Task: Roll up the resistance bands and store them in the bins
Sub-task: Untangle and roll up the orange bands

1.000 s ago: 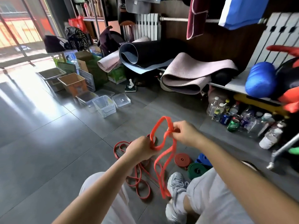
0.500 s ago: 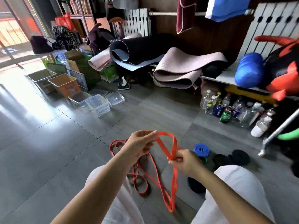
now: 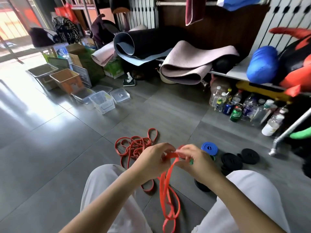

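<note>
Now hands [image 3: 151, 159] [image 3: 197, 161] together on orange band [image 3: 162, 190]

A single wide-angle view, worn on the person's head, looks forward and steeply down. The left hand [image 3: 151, 163] and right hand [image 3: 197, 163], both gripping the orange band [image 3: 172, 164], sit close beneath the lens at lower centre; the floor [image 3: 50, 165] stretches away to the bins [image 3: 102, 103] and a cluttered shelf [image 3: 235, 74] along its far edge

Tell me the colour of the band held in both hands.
Bright orange; the head view shows the resistance band best.
</note>
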{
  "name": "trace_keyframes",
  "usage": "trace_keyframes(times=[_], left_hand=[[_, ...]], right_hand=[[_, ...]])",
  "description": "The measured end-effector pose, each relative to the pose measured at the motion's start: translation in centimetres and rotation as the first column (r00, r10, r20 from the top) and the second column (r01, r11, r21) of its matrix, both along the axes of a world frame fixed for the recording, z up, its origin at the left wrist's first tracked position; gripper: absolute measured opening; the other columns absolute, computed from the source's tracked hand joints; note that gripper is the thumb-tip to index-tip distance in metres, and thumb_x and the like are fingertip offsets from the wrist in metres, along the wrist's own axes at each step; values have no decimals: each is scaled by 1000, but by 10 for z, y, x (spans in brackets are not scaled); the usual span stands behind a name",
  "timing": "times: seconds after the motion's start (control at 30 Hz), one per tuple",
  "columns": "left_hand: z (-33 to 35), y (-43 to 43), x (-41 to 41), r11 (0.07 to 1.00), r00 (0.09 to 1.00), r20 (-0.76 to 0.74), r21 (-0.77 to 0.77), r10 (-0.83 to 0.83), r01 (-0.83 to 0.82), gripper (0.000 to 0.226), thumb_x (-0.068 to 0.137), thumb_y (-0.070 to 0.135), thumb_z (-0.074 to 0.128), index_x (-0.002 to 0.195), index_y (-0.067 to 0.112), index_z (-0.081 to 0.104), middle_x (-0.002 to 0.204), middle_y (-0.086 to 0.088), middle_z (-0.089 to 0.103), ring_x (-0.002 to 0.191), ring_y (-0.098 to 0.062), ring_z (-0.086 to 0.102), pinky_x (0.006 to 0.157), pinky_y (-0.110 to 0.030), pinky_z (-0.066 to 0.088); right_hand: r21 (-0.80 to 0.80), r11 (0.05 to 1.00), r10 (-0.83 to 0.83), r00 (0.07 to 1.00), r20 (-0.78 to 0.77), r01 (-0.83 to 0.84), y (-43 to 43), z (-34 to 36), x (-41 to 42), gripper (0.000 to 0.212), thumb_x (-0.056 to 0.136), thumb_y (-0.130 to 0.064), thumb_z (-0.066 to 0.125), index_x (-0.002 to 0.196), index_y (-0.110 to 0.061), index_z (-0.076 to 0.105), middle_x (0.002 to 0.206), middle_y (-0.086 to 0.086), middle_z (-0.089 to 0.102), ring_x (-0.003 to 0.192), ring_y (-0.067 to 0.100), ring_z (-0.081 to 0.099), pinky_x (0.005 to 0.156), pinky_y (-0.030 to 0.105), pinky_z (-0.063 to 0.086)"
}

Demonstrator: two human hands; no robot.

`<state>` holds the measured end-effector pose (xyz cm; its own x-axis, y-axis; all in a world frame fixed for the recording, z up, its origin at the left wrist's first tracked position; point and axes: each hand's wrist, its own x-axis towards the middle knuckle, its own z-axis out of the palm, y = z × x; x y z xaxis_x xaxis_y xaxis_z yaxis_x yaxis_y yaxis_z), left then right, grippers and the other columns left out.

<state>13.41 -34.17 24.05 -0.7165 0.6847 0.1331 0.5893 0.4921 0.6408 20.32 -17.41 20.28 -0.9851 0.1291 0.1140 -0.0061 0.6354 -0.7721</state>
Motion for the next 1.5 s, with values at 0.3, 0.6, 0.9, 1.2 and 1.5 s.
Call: trace_keyframes(times=[0.3, 0.6, 0.9, 1.2, 1.5], left_hand=[[13, -5, 10, 879, 922, 383, 458, -59, -134, 42, 72, -5, 60, 89, 32, 68, 79, 7, 71, 69, -11, 62, 68, -19, 51], [6, -11, 7, 733, 792, 556, 644, -253, -219, 34, 73, -2, 63, 94, 23, 72, 81, 1, 71, 69, -11, 66, 65, -21, 52], [8, -14, 12, 979, 974, -214, -203, -67, 23, 31, 82, 24, 67, 113, 22, 68, 112, 1, 55, 101, -11, 54, 85, -17, 40], [6, -2, 16, 965, 998, -34, -259, -60, 50, 24, 80, 34, 71, 99, 20, 68, 83, 8, 60, 74, -10, 52, 63, -10, 31], [0, -15, 23, 997, 969, 234, 1, 75, -77, 25, 71, 11, 72, 68, 33, 61, 65, 17, 55, 56, 1, 50, 56, -6, 36]], right_hand=[[-494, 869, 22, 998, -51, -44, -16, 6, 7, 15, 71, -26, 76, 79, -38, 75, 79, 3, 69, 74, 14, 60, 78, 40, 52], [-597, 802, 4, 1000, -21, -16, -16, 3, 14, 22, 74, -7, 75, 77, -29, 75, 71, 1, 69, 70, 13, 62, 71, 28, 51], [48, 998, 45, 998, -33, -43, -5, 29, 17, 6, 80, -20, 72, 82, -15, 75, 62, -6, 55, 56, 5, 47, 56, 12, 35], [167, 975, 141, 988, 57, -148, -9, 35, 21, 9, 81, -17, 71, 88, -12, 72, 65, -10, 46, 59, 2, 46, 58, 12, 33], [-301, 951, 87, 996, 35, -72, -3, 27, 29, 25, 75, -7, 77, 77, -31, 72, 72, 3, 58, 61, 3, 47, 61, 19, 40]])
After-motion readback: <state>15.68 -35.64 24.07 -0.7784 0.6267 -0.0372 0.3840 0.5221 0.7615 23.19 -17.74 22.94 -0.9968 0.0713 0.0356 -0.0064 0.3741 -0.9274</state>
